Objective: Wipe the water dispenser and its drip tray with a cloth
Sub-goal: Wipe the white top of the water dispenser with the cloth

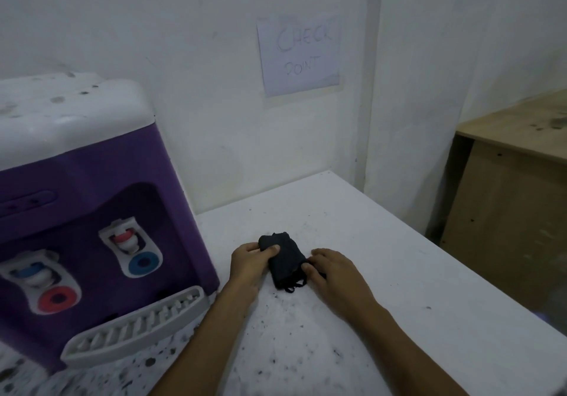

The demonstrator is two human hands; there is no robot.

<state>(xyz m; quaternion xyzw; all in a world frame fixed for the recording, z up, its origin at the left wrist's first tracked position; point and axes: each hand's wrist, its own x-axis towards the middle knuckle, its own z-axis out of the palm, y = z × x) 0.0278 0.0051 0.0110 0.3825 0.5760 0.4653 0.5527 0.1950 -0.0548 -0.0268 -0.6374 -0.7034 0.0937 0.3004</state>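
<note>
While both hands grip folded black cloth (283,259) mid-tabletop, left hand (251,262) and right hand (333,268) pinching ends: fold firm pad, then wipe water dispenser (92,211).

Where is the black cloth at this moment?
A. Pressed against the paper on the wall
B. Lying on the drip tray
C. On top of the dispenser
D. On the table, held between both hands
D: the cloth lies folded on the white table, with the left hand gripping one end and the right hand at the other, to the right of the dispenser.
</note>
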